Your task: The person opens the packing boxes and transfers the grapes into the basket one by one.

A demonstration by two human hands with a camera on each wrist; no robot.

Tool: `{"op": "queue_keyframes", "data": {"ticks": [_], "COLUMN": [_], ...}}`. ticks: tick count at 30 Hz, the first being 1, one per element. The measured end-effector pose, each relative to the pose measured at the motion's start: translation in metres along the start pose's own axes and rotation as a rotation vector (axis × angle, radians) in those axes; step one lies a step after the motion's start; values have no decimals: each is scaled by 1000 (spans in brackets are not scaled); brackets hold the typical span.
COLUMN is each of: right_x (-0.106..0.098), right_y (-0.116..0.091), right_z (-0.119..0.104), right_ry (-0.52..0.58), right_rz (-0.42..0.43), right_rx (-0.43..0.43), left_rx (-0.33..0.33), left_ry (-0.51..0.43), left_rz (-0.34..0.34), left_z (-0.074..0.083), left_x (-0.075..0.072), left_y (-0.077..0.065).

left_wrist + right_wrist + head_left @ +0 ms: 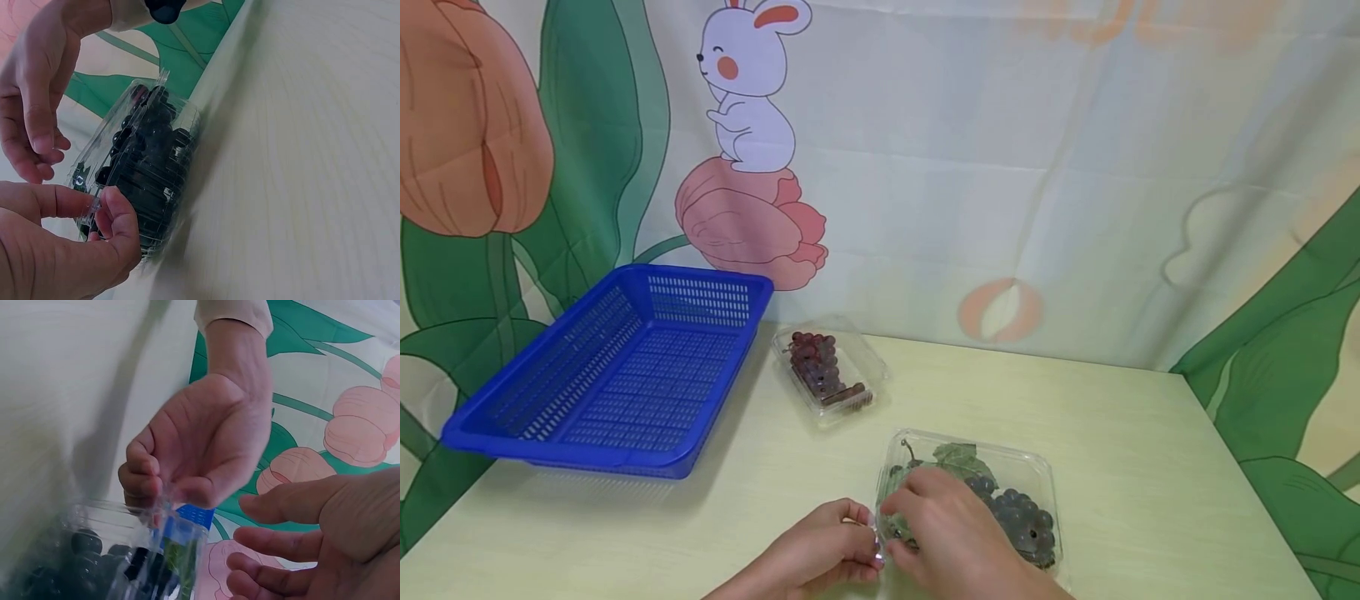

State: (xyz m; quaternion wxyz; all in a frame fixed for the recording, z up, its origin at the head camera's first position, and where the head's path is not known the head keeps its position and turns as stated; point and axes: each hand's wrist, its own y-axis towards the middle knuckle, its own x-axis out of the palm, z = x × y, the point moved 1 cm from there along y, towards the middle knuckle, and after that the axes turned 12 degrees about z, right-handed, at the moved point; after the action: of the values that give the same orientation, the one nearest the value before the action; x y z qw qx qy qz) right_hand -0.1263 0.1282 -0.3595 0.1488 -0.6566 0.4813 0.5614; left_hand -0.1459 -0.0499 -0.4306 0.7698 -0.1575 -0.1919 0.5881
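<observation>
The larger clear box [1024, 468], with dark grapes [1022, 521] and a leaf [966, 458] inside, sits on the table [1112, 467] to the right of the blue basket [587, 455] and nearer the person. The left hand [831, 550] pinches the box's thin plastic edge between thumb and finger, on the side facing the basket. The right hand [943, 521] is over the box, a little farther from the basket; the wrist views show its fingers loose, holding nothing and apart from the plastic. Whether the lid is fastened is hard to tell.

The likeliest trouble is a slip, since the pinch takes only a narrow, slick strip. With the right hand not steadying the box, a hard pull could drag it toward the basket or tip up the far side. Thin plastic may also bend or crack if all the force goes through that one spot. Should the lid spring loose suddenly, the jolt could shake the grapes or throw some out onto the table.

A smaller clear box [857, 358] holding reddish grapes [812, 360] stands just right of the basket; a wide swing of the left arm could knock it.
</observation>
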Motion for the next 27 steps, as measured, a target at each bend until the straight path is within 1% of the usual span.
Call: {"op": "queue_keyframes", "data": {"ticks": [3,8,12,16,23,27], "right_x": [5,11,15,20,28,33], "right_y": [-1,-3,-3,-3,-3,-4], "right_z": [-1,-4,-6,-7,-7,-7], "right_ry": [-37,-77,-109,-128,-128,-142], "right_rz": [31,75,103,102,70,86], "right_rx": [-36,-60,-99,-127,-113,-127], "left_rx": [7,10,21,31,22,24], "left_ry": [-3,-20,-36,-40,-63,-71], "left_rz": [-1,-23,-38,-44,-71,-85], "left_z": [-1,1,1,0,-1,-2], "left_x": [0,-1,-1,-2,-6,-7], "left_y": [0,-1,-1,-1,-2,-3]}}
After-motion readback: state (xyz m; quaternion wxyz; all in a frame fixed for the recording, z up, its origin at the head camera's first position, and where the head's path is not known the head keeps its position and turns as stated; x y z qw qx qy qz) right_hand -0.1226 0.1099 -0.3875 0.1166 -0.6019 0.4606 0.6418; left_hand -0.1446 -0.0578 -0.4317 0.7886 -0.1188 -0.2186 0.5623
